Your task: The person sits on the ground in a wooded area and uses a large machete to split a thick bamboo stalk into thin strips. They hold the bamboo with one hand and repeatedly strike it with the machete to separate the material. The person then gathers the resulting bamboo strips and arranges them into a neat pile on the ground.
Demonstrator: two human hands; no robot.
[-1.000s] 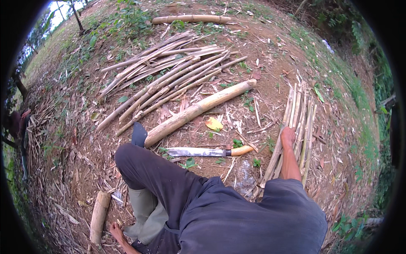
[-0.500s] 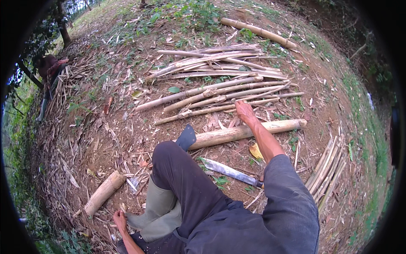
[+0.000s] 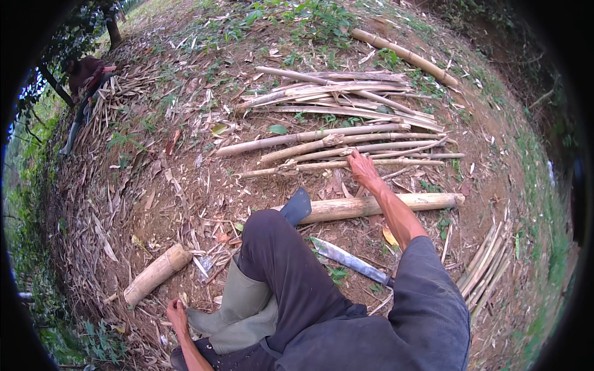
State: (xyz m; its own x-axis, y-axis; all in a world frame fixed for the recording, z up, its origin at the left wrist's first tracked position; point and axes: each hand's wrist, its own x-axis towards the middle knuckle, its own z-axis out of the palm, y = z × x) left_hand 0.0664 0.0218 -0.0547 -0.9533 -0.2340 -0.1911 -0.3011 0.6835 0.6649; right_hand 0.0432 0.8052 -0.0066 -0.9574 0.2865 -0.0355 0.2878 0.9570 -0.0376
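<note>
Head cam: right hand (image 3: 363,170) lies spread flat on a split bamboo strip (image 3: 346,164); left hand (image 3: 177,312) rests on the ground, grip hard to tell.

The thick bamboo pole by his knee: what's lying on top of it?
The right forearm crosses over the pole, and a dark shoe covers its near end. The pole's underside is hidden.

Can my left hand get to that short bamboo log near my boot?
Probably yes. The left hand rests on the ground just below the short bamboo log, with only dry leaf litter between them.
</note>
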